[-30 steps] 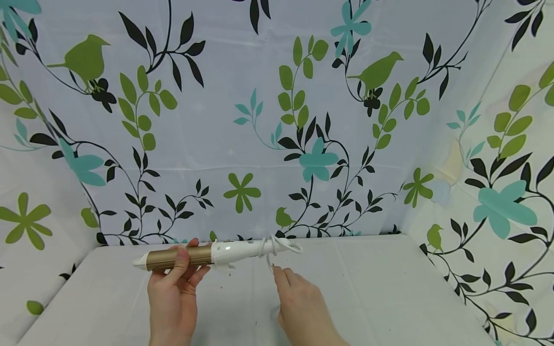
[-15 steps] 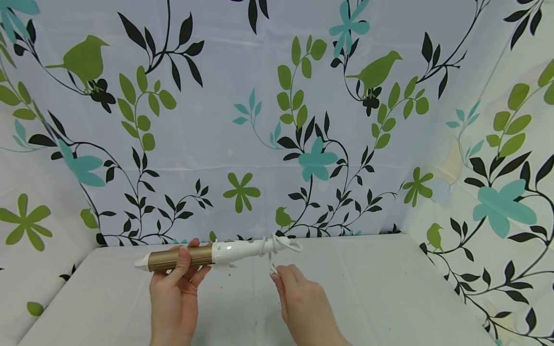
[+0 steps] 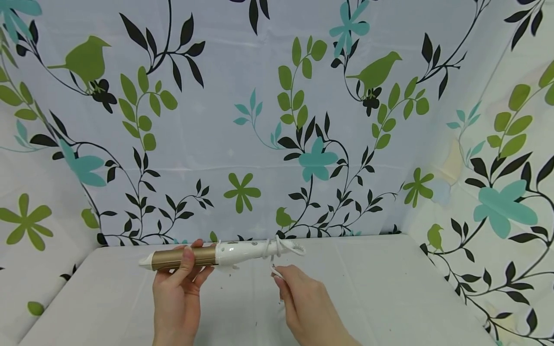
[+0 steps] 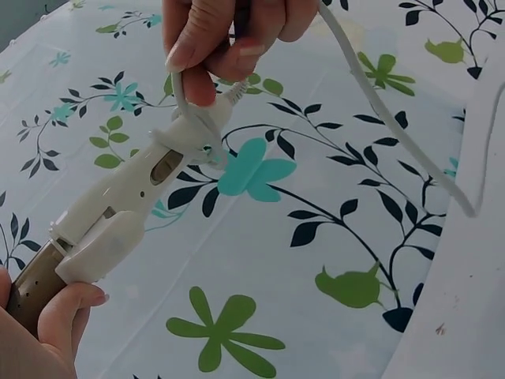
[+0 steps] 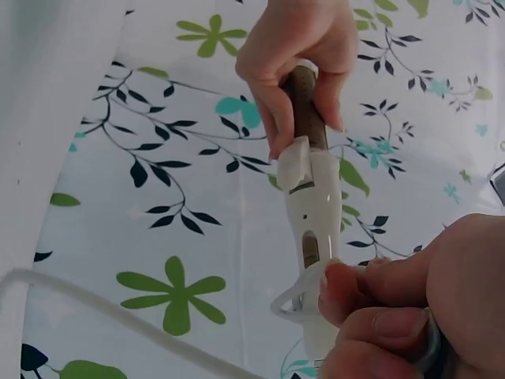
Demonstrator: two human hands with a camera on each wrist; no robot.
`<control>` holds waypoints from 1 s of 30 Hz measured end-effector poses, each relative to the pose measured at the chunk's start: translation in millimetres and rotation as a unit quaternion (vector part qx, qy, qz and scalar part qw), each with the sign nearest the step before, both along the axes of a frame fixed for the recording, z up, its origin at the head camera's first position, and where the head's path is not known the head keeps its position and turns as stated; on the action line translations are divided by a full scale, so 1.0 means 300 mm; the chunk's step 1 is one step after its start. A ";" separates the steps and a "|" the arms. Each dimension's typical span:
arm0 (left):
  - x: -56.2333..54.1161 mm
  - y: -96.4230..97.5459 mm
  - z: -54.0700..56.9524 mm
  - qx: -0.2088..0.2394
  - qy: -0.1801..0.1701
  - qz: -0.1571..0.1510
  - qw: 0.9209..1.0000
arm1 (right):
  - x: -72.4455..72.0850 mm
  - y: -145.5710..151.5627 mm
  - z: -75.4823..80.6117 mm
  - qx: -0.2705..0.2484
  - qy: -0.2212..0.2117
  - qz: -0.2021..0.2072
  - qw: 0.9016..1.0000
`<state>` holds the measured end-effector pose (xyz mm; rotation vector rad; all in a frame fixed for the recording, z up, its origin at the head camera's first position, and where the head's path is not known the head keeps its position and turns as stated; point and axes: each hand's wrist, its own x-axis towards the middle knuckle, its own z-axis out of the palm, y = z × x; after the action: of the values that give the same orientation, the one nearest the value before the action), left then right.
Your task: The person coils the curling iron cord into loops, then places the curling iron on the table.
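Observation:
A curling iron (image 3: 240, 253) with a gold barrel and white handle is held level above the table. My left hand (image 3: 178, 293) grips it round the gold barrel, thumb in front. White cord (image 3: 271, 249) is wound round the handle's far end. Just below that end, my right hand (image 3: 305, 299) pinches a length of the cord between thumb and fingers. In the left wrist view, loose cord (image 4: 387, 118) runs from the right hand down to the table. Something dark (image 5: 434, 347) shows inside the right hand in the right wrist view; its kind is unclear.
A white table (image 3: 376, 283) lies under both hands, with small specks on it. Behind it and at both sides hangs a white sheet (image 3: 207, 125) printed with leaves, flowers and birds.
The curling iron and left hand have shifted slightly right. My right hand has drawn a little down and right, with the cord between its fingertips.

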<state>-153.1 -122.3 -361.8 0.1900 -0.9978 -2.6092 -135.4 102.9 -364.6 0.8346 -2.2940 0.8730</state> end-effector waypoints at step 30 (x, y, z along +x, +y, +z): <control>0.008 0.011 0.005 -0.100 0.021 -0.046 0.994 | -0.061 0.047 0.019 -0.016 0.219 0.027 0.975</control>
<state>-150.7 -119.0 -360.4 0.0398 -1.2706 -2.5597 -153.8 117.0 -358.8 0.9702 -1.8765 0.6672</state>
